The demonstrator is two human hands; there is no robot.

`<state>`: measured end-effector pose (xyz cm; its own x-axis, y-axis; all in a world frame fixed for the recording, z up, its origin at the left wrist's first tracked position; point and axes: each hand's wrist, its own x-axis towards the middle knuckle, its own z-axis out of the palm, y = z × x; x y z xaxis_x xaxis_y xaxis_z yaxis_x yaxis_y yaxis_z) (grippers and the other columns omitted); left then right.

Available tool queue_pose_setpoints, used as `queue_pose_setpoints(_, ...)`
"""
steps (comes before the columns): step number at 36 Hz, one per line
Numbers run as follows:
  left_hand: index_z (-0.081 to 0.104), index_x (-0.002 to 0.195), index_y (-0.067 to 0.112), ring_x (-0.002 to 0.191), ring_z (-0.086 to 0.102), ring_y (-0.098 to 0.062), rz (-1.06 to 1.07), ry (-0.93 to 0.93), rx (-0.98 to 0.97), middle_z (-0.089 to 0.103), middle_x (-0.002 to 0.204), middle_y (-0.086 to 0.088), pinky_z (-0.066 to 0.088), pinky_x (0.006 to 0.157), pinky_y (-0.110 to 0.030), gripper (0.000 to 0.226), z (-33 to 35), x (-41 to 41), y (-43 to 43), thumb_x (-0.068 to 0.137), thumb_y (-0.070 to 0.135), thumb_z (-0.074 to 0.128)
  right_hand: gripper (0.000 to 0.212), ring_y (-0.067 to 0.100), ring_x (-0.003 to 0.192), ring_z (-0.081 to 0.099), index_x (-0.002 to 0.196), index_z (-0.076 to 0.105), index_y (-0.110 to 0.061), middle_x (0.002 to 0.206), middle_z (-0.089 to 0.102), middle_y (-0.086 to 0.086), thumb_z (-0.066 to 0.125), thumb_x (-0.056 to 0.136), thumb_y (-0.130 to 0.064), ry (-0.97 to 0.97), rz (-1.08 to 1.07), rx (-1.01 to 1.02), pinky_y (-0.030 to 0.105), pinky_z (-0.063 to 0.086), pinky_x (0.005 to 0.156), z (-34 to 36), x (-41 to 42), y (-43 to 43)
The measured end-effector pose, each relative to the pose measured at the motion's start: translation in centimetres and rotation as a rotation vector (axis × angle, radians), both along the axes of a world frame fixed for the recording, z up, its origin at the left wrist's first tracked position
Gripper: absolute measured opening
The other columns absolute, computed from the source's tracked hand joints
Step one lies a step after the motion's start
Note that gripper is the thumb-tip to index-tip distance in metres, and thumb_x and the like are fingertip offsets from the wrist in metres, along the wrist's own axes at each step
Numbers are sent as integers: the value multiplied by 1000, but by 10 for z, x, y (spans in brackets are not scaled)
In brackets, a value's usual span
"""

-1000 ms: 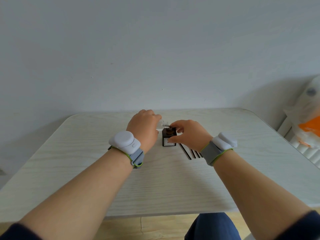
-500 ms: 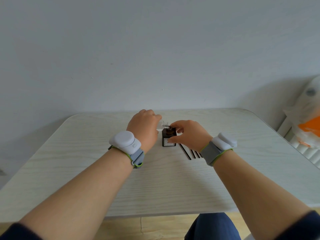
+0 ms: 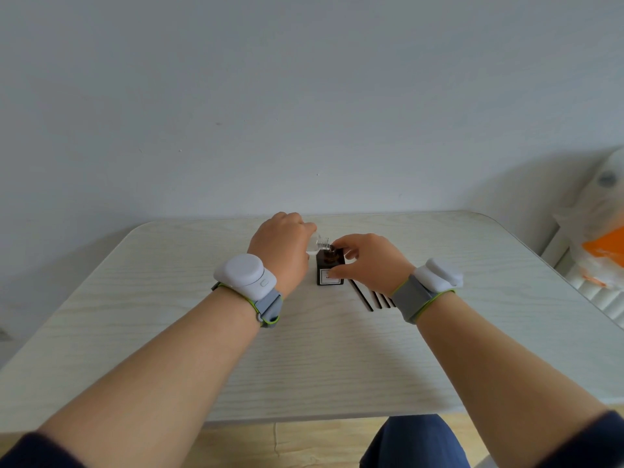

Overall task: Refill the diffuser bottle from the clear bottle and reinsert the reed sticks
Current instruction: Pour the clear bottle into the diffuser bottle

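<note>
Two bare forearms reach over a pale wood-grain desk point(image 3: 169, 332) that stands against a plain wall point(image 3: 304, 96), each wrist wearing a grey band with a white puck. At the desk's right edge, off the top, sits a white plastic bag point(image 3: 594, 238) with something orange inside. Near the middle of the far edge the left hand point(image 3: 280, 248) is curled round the clear bottle point(image 3: 320, 244), which is tipped with its neck over the mouth of the diffuser bottle point(image 3: 331, 270); most of the clear bottle is hidden behind the hand. The diffuser bottle, dark brown and square with a white label, stands upright on the desk. The right hand point(image 3: 368, 261) grips it, thumb on the labelled front and fingers arched over its right side. Just right of it the dark reed sticks point(image 3: 363, 297) lie flat side by side, their far ends hidden under the right wrist.
</note>
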<state>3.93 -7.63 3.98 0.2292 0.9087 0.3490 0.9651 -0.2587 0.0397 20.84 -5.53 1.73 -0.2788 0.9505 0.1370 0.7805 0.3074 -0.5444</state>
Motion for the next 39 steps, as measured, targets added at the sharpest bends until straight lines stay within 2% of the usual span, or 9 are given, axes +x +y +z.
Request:
queue_pose_setpoints(4,59,119,14,112,49,-26,-1,5,3,59,116,-5,44,88,-35,33,0,1,0,86,8,57,49,9,96,57,123,61,-25,95,57,-12,74,77,-33,1,-1,3,22,44,81,0,0,0)
queue_pose_setpoints(11,59,120,14,113,48,-26,-1,14,-3,59,118,-5,44,90,-36,32,1,1,0,87,12,58,49,11,100,59,123,61,-25,96,57,-12,74,77,-34,-2,3,-7,24,46,84,1,0,0)
queue_pose_setpoints(28,59,119,14,113,49,-26,-2,21,6,59,118,-4,44,89,-36,32,0,1,2,87,11,57,49,10,99,59,123,61,-25,95,57,-13,75,76,-34,2,-1,-7,22,44,81,0,0,0)
queue_pose_setpoints(39,60,117,13,111,49,-26,-3,38,14,59,115,-5,45,89,-37,31,1,2,2,86,9,56,50,10,99,59,123,61,-25,103,64,-8,75,76,-34,13,-8,-14,23,45,82,0,0,1)
